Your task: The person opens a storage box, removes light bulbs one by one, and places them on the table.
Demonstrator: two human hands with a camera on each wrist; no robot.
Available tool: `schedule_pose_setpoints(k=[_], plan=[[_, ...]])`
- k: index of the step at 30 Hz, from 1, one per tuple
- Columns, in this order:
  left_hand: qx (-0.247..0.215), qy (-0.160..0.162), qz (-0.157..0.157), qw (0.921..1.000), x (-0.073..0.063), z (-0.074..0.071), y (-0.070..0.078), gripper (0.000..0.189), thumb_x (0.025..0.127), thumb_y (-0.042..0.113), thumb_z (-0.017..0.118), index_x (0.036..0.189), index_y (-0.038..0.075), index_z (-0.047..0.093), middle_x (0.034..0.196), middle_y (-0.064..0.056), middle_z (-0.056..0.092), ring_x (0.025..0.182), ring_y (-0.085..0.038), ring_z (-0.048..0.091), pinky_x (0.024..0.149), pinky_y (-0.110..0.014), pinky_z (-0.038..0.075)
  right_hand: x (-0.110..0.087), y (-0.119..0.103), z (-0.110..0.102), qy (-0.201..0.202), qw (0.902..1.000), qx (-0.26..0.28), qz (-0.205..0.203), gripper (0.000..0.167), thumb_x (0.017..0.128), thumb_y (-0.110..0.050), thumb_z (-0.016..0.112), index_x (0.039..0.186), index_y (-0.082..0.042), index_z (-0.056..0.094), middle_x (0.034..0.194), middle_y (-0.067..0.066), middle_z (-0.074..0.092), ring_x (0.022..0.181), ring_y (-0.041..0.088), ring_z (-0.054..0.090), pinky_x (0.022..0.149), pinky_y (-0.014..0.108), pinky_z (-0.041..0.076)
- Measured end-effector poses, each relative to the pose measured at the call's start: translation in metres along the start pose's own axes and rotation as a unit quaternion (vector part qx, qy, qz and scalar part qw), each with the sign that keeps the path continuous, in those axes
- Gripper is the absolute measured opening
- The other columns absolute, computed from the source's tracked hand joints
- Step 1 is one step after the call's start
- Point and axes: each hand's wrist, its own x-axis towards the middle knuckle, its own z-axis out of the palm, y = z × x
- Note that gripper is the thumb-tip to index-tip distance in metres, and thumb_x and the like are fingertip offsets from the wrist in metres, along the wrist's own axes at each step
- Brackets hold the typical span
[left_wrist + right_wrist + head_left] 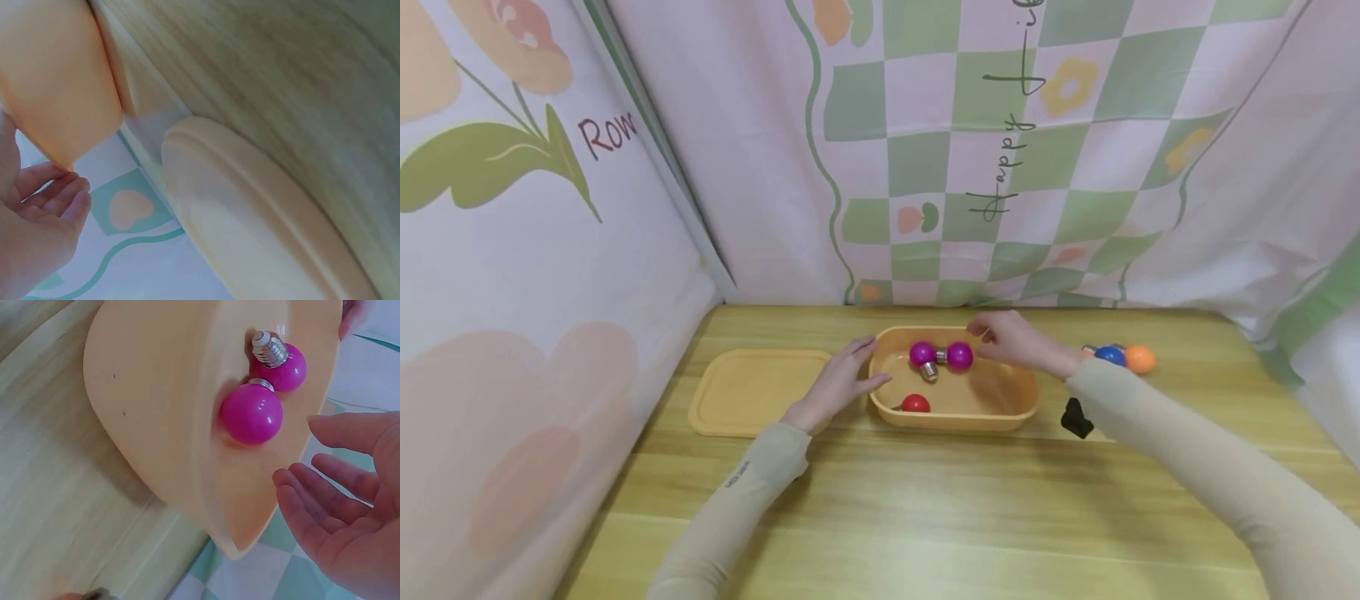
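Observation:
A yellow-orange plastic box (955, 421) stands on the table with light bulbs in it. Two purple bulbs (959, 356) with silver screw bases lie near its back wall, and a red bulb (915, 403) is by the front wall. My left hand (835, 383) holds the box's left end, thumb over the rim and fingertips at the back corner. Above the back right rim hovers my right hand (1011, 340). In the right wrist view its fingers (328, 494) are loosely bent, thumb apart, with nothing between them, just beside a purple bulb (252, 414).
The matching flat lid (760, 392) lies left of the box, partly behind the left hand. Right of the box are a blue bulb (1110, 357) and an orange bulb (1140, 359), partly hidden by the right forearm. Patterned curtains (917, 167) hang behind the wooden table (910, 508).

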Motion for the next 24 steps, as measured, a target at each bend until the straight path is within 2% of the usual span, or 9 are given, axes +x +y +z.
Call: schedule_pose_setpoints(k=[11,18,24], plan=[[0.066,0.003,0.037,0.9972,0.001,-0.005,0.004,0.066,0.092,0.037,0.069,0.141,-0.005,0.05,0.148,-0.022,0.05,0.137,-0.037,0.05,0.116,-0.046,0.043,0.012,-0.001,0.015,-0.02,0.9991,-0.038,0.001,0.027,0.081,0.0,0.073,0.105,0.009,0.067,0.101,0.025,0.072,0.091,0.04,0.07,0.082,0.047,0.062],[0.101,0.015,0.059,0.993,0.001,-0.005,0.004,0.064,0.092,0.037,0.069,0.136,-0.006,0.053,0.144,-0.024,0.053,0.134,-0.038,0.053,0.114,-0.046,0.045,0.015,-0.003,0.019,-0.045,0.9975,-0.052,0.012,0.031,0.079,-0.003,0.074,0.107,0.008,0.067,0.096,0.021,0.072,0.089,0.037,0.069,0.08,0.045,0.061],[0.111,0.016,0.067,0.9914,0.002,-0.003,0.003,0.064,0.092,0.038,0.069,0.135,-0.007,0.054,0.144,-0.024,0.053,0.134,-0.038,0.053,0.115,-0.045,0.045,0.017,-0.005,0.022,-0.065,0.9953,-0.069,0.018,0.027,0.08,-0.005,0.075,0.105,0.003,0.07,0.089,0.015,0.072,0.081,0.028,0.066,0.074,0.038,0.058]])
